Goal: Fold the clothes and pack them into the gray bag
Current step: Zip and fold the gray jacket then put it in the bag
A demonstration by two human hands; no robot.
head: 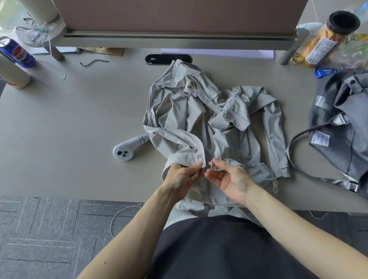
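Both hands are down at the hem of the crumpled light gray jacket (201, 125) mid-bench, left hand (182, 178) fingers pinching one zipper edge, right hand (229, 177) fingers pinching the zipper pull, gray bag (352, 127) off right.

Only one view is given, from a wide-angle camera worn on the head. The scene is looked at forward and steeply down, from close above the table (68, 117). The left hand (181, 178) and the right hand (231, 179) are seen near the middle of the frame, at the jacket (188, 121). The gray bag (351, 116) is cut by the right edge, and the floor (44, 236) is seen at the lower left. The top of the frame is closed by a brown partition (180, 9)
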